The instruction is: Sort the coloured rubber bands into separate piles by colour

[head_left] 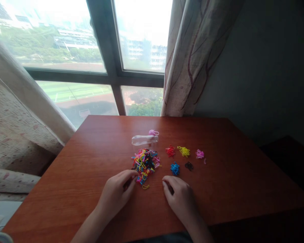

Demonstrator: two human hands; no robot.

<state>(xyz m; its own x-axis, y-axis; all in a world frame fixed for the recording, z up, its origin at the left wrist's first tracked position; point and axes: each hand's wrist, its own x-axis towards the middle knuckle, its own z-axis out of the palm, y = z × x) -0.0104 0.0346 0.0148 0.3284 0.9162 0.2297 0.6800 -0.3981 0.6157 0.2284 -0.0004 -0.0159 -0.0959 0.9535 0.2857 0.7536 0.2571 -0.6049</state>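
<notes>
A heaped pile of mixed small coloured loops, perhaps rubber bands or plastic clips, lies mid-table. At its lower left edge my left hand has thumb and fingertips pinched together; what is between them is too small to name. My right hand rests to the right of the pile, fingers curled and thumb against the fingertips, their contents hidden. Beyond it sit sorted heaps: blue loops, black loops, red loops, yellow loops and pink loops. One yellow loop lies between my hands.
Behind the pile a clear plastic bottle or tube lies on its side, a pink piece at its far edge. The brown wooden table meets a window at the back, with curtains on both sides.
</notes>
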